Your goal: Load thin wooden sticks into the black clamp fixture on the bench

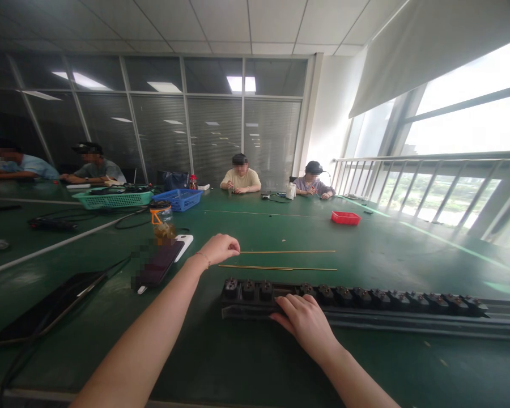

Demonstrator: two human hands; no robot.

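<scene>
My left hand (221, 248) is closed, its fingertips pinched at the left end of a thin gold-coloured rod (289, 251) lying along the green table. Nearer to me, more thin gold-coloured rods (259, 267) lie roughly parallel to it. A long black rail (365, 316) stretches off to the right, with a row of black plug-like blocks (343, 293) topped by metal pins. Over the rail's near side, my right hand (304, 320) has its fingers curled at a gap in the row, beside a black block (307, 289). Its fingers partly hide what they touch.
Left of my arm lie a dark phone (161, 262), a white device (184, 247) and a black tablet (46, 306) with a cable. Farther off stand an orange-lidded jar (161, 214), a green basket (114, 198), a blue basket (181, 199) and a red tray (345, 218). Several people sit opposite.
</scene>
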